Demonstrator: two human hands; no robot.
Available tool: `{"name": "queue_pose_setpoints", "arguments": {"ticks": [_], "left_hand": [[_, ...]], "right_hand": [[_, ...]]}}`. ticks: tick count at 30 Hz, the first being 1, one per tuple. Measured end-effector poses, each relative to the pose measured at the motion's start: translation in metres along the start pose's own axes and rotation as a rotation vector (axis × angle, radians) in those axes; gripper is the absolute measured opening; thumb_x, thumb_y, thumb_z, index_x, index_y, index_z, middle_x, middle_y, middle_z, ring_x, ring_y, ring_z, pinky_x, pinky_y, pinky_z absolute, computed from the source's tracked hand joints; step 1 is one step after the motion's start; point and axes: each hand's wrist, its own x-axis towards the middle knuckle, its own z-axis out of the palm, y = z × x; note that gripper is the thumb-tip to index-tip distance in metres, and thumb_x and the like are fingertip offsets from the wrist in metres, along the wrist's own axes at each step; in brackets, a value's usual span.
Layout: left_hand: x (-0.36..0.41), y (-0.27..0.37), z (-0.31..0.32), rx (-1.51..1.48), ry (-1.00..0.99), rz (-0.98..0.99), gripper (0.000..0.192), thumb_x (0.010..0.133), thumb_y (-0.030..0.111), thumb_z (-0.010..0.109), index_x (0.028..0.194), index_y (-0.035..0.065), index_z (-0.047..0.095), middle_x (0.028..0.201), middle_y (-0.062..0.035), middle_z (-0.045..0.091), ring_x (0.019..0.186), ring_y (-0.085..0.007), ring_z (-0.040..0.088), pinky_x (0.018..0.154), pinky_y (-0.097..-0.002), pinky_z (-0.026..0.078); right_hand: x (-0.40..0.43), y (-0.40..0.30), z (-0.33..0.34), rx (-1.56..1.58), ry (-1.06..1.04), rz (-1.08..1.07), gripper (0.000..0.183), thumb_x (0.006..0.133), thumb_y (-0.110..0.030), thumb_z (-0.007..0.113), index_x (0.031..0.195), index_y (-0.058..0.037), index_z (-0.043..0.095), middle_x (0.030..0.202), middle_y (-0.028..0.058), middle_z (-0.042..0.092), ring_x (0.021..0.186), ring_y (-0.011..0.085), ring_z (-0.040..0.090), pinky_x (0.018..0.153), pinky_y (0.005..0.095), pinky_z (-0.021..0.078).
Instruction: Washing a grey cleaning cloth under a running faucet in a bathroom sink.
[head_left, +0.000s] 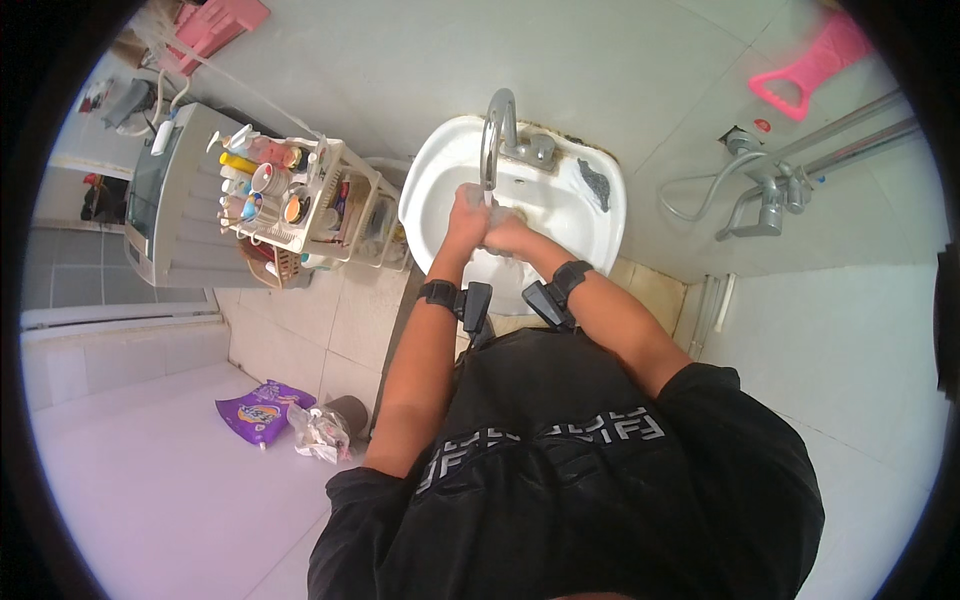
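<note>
Both of my hands are close together over a white ceramic sink (427, 180), beneath the spout of a chrome faucet (490, 142). Water appears to run from the spout onto them. My left hand (471, 214) is directly under the spout. Beside it, to the right, my right hand (506, 231) touches or nearly touches it. Fingers are partly hidden and blurred, so whether anything lies between the hands cannot be told. Each wrist wears a black strap with a small device. A dark grey patch (595, 184) marks the right part of the sink's rim.
Left of the sink stands a cream plastic shelf rack (319, 232) with bottles and cups, beside a washing machine (199, 195). A purple bag (262, 412) and a bin (349, 412) holding crumpled waste are lower left. A chrome shower mixer (769, 202) is on the right wall.
</note>
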Motion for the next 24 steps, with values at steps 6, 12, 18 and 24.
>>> {"name": "queue_pose_setpoints", "arguments": {"ticks": [6,12,18,24], "left_hand": [[0.0,-0.015,0.018,0.402,0.158,0.132,0.038,0.08,0.009,0.057,0.115,0.0015,0.045,0.093,-0.0209,0.063,0.086,-0.0321,0.063,0.079,-0.0409,0.049],[-0.002,-0.044,0.028,0.365,0.244,-0.056,0.041,0.076,0.014,0.064,0.111,-0.0003,0.05,0.091,-0.0216,0.064,0.084,-0.035,0.064,0.079,-0.0426,0.05],[-0.022,-0.047,0.017,-0.368,0.044,-0.264,0.037,0.085,0.02,0.067,0.117,0.0025,0.057,0.095,-0.0086,0.064,0.083,-0.018,0.063,0.071,-0.0318,0.051],[-0.031,-0.024,-0.001,-0.568,0.04,-0.498,0.036,0.093,0.03,0.054,0.12,0.0065,0.054,0.101,-0.0084,0.061,0.088,-0.0184,0.062,0.075,-0.0352,0.053]], "right_hand": [[0.007,0.047,0.017,-0.304,0.237,-0.144,0.032,0.077,-0.028,0.068,0.097,-0.0038,0.064,0.093,0.0206,0.067,0.09,0.0369,0.064,0.076,0.0427,0.0502],[-0.01,0.041,0.019,-0.321,0.206,0.189,0.031,0.072,-0.027,0.071,0.092,-0.003,0.067,0.088,0.0208,0.068,0.088,0.036,0.066,0.076,0.0411,0.0519],[-0.019,0.062,-0.001,0.015,0.023,0.246,0.066,0.064,-0.025,0.076,0.124,-0.0081,0.054,0.116,0.0188,0.061,0.107,0.0322,0.061,0.088,0.037,0.0495],[-0.029,0.039,-0.021,0.216,0.194,0.037,0.059,0.069,0.0,0.068,0.126,-0.0083,0.054,0.118,0.0092,0.061,0.109,0.0208,0.058,0.092,0.0305,0.0468]]}}
